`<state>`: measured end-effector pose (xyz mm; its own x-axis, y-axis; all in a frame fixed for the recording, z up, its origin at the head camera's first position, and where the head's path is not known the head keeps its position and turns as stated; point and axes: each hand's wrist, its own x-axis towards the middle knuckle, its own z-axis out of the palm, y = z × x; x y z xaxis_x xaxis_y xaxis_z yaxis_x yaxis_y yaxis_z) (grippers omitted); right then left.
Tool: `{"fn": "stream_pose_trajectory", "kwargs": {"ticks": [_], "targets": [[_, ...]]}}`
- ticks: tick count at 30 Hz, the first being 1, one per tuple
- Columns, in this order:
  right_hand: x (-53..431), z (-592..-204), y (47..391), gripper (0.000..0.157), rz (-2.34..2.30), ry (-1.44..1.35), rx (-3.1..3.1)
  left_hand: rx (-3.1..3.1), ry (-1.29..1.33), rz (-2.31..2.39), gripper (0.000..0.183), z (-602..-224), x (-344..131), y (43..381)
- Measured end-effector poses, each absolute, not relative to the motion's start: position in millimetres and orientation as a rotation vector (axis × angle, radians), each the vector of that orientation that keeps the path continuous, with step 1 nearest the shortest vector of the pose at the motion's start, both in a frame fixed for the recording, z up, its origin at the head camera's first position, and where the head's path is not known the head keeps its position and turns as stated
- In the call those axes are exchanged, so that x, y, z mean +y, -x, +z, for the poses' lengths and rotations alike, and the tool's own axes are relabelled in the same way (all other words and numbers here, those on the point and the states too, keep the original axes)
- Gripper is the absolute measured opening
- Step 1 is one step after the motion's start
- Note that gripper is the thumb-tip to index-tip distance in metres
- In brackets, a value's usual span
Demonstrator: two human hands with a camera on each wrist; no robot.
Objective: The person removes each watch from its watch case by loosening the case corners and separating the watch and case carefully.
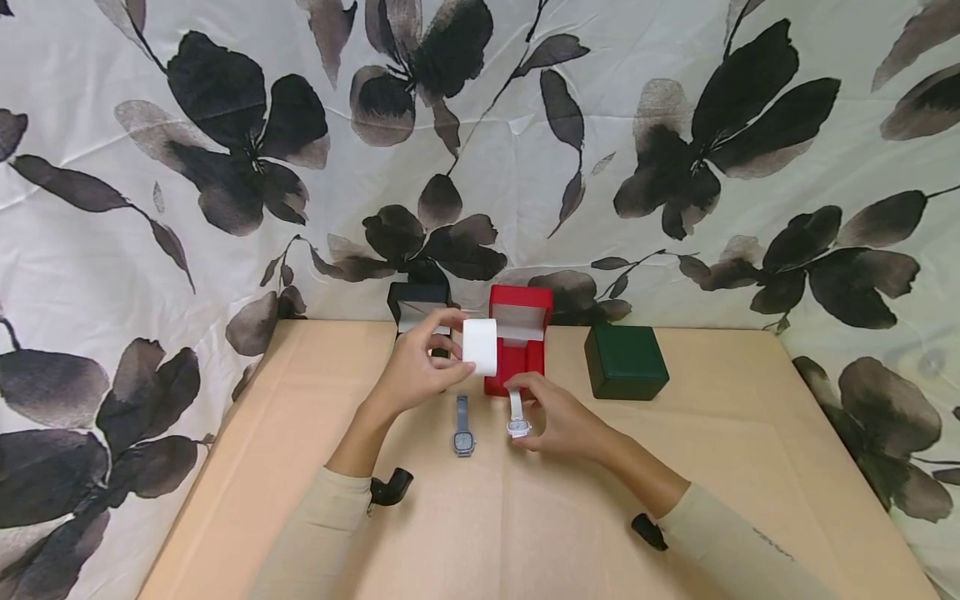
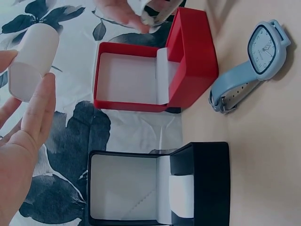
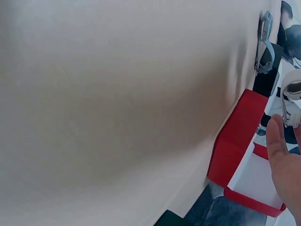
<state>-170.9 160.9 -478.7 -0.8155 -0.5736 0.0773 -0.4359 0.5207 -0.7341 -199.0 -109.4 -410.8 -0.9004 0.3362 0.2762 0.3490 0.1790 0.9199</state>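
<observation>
Between the fingers and thumb of my left hand (image 1: 426,360) is a small white watch cushion (image 1: 480,347), lifted in front of the open red box. My right hand (image 1: 558,414) pinches a white-strapped watch (image 1: 517,417) just in front of that box. The red watch box (image 1: 515,360) has its lid up; in the left wrist view no cushion shows in the part of it that is visible. A blue watch (image 1: 463,429) lies on the table between my hands, its strap fastened in a loop.
An open black watch box (image 2: 202,160) with a white cushion inside stands left of the red one. To the right is a dark green box (image 1: 627,363), lid down. Floral cloth (image 1: 480,150) hangs behind the table's (image 1: 570,525) back edge.
</observation>
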Motion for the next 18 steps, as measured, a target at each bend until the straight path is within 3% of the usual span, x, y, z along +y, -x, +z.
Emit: {"fn": "stream_pose_trajectory", "kwargs": {"ticks": [18], "targets": [[155.5, -499.3, 168.3, 0.079, -1.025, 0.859, 2.533, -2.435, 0.661, -1.843, 0.062, -411.8, -113.3, 202.0]]}}
